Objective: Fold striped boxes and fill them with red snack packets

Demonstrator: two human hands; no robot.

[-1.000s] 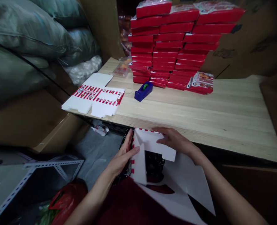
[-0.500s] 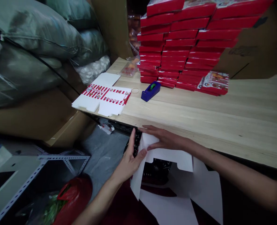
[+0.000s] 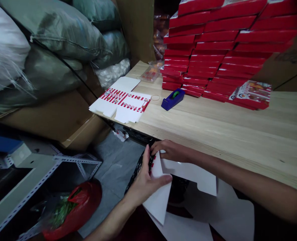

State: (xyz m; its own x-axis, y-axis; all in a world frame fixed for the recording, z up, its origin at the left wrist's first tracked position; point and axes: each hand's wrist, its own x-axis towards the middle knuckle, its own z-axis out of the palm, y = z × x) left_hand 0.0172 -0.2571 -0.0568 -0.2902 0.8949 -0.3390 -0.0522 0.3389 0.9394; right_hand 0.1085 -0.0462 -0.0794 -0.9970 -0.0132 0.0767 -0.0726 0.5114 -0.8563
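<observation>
A partly folded cardboard box (image 3: 160,197), white inside with a bit of red stripe outside, is held over my lap at the table's front edge. My left hand (image 3: 144,185) grips its left panel, the thumb lying on the white inner face and the fingers on the outer side. At the panel's far corner, my right hand (image 3: 168,151) has its fingers bent over the edge, pinching the card; the fingertips are partly hidden. Loose white flaps spread to the right under my right forearm. On the table lie flat printed box blanks (image 3: 128,115), striped red and white.
A blue tape dispenser (image 3: 172,100) sits on the wooden table (image 3: 213,124). Tall stacks of red boxes (image 3: 208,57) rise behind it, with a clear packet (image 3: 150,72) beside them. Large sacks (image 3: 63,30), a metal frame (image 3: 38,187) and a red bag (image 3: 85,204) are at the left.
The box's left panel has swung inward and my left thumb now lies across it. My right fingers have curled around the corner. The view has shifted left.
</observation>
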